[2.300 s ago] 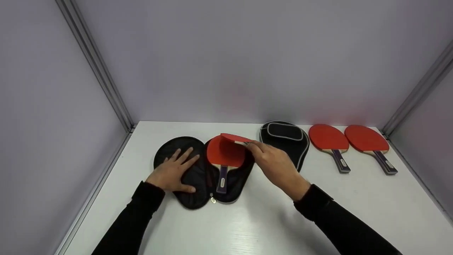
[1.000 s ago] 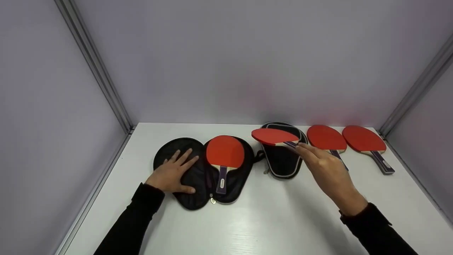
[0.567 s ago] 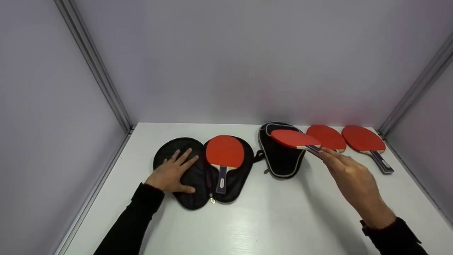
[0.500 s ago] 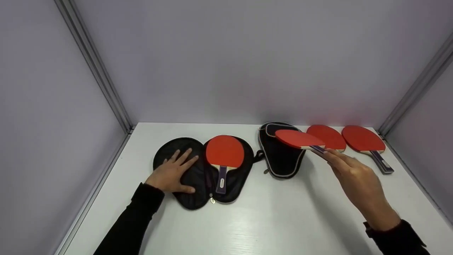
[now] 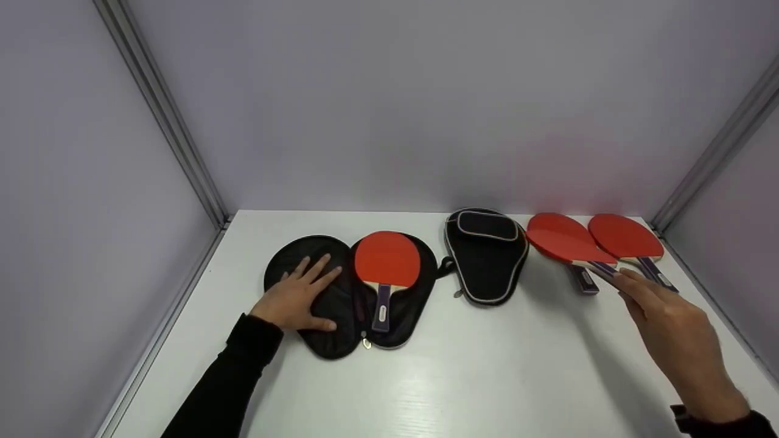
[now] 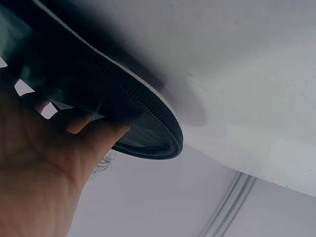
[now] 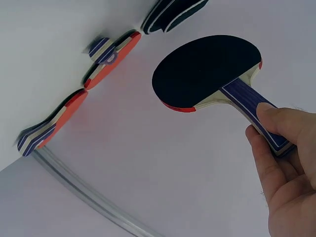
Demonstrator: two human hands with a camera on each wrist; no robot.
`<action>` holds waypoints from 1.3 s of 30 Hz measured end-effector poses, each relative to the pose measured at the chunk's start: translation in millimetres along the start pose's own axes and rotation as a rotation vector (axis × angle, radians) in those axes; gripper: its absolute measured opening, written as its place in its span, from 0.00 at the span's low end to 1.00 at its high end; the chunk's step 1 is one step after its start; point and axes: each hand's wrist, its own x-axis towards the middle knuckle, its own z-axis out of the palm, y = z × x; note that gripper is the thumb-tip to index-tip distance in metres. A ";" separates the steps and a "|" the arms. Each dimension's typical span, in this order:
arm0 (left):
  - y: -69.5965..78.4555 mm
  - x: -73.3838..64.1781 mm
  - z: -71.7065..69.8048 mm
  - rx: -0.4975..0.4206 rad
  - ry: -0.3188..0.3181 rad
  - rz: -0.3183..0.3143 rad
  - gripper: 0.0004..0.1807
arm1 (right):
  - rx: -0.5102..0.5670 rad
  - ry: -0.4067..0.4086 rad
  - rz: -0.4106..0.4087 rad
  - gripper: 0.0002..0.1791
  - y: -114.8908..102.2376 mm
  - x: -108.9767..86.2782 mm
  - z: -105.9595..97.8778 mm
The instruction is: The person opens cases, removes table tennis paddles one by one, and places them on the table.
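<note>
My left hand rests with fingers spread on the left half of an unfolded black paddle case. A red table tennis paddle lies on the case's right half, handle toward me. In the left wrist view, fingertips touch the case's lining beside its zipper edge. My right hand pinches the handle of another paddle, thumb on one side and fingers on the other. This paddle is held above the table, red side up and black side down. It partly covers a red paddle lying behind it.
A closed black case with light piping stands in the middle at the back. Another red paddle lies at the back right. Grey wall panels enclose the white table at the back and both sides.
My right hand has lifted the upper paddle off the one in the case and carried it right, past the closed case, to above the paddles at the right. My left hand stays put.
</note>
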 end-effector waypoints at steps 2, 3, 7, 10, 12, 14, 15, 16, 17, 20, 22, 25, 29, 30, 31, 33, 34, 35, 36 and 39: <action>0.0 0.1 0.1 0.001 0.001 -0.001 0.65 | -0.011 -0.006 0.023 0.31 5.7 -4.7 -4.0; -0.1 0.1 0.1 0.001 0.001 -0.002 0.65 | -0.015 -0.010 0.034 0.31 8.5 -6.9 -5.7; -0.3 0.5 0.6 0.000 -0.004 -0.005 0.65 | -0.033 -0.036 0.086 0.30 18.6 -15.8 -12.0; -0.4 1.1 1.1 -0.001 -0.007 -0.003 0.65 | -0.053 -0.068 0.144 0.30 25.0 -23.1 -16.7; -0.3 1.2 1.0 -0.001 -0.008 -0.001 0.65 | -0.070 -0.097 0.187 0.29 28.7 -27.4 -19.2; -0.4 1.3 1.1 0.002 -0.006 0.002 0.65 | -0.089 -0.112 0.213 0.28 32.4 -31.4 -21.3; -0.6 1.4 1.2 0.004 -0.005 0.003 0.65 | -0.097 -0.117 0.223 0.28 34.1 -33.2 -21.8; -0.6 1.4 1.3 0.005 -0.005 0.003 0.65 | -0.103 -0.120 0.228 0.27 36.1 -34.9 -22.2; -0.6 1.3 1.3 0.006 -0.003 0.003 0.65 | -0.110 -0.126 0.234 0.27 37.9 -36.9 -22.3; -0.7 1.3 1.4 0.005 0.000 0.003 0.65 | -0.112 -0.128 0.250 0.26 43.8 -43.5 -21.8; -0.5 1.1 1.1 0.001 0.001 0.002 0.65 | -0.106 -0.126 0.248 0.26 48.1 -47.9 -21.6; -0.4 0.7 1.0 -0.003 0.001 0.002 0.65 | -0.103 -0.137 0.249 0.26 52.8 -52.9 -21.4; -0.5 0.0 1.3 -0.010 0.000 0.001 0.65 | -0.118 -0.145 0.242 0.26 56.7 -57.1 -19.5; -0.4 -0.1 1.3 -0.012 0.001 0.001 0.65 | -0.120 -0.145 0.244 0.26 57.5 -58.0 -18.9; -0.6 0.1 1.7 -0.015 0.000 0.001 0.65 | -0.121 -0.148 0.248 0.26 58.2 -58.7 -18.2; -0.4 -0.1 1.5 -0.018 0.003 0.004 0.65 | -0.123 -0.144 0.242 0.25 59.4 -60.2 -17.3; -0.5 -0.1 1.7 -0.019 0.002 0.004 0.65 | -0.125 -0.151 0.246 0.25 59.7 -60.7 -16.7; -0.3 -0.2 1.6 -0.020 0.001 0.003 0.65 | -0.127 -0.157 0.249 0.25 59.9 -61.1 -16.4; -0.1 -0.2 1.6 -0.020 0.003 0.005 0.65 | -0.131 -0.163 0.251 0.24 60.2 -61.3 -15.9; 0.1 -0.3 1.7 -0.021 0.002 0.004 0.65 | -0.137 -0.185 0.249 0.24 60.6 -61.5 -14.3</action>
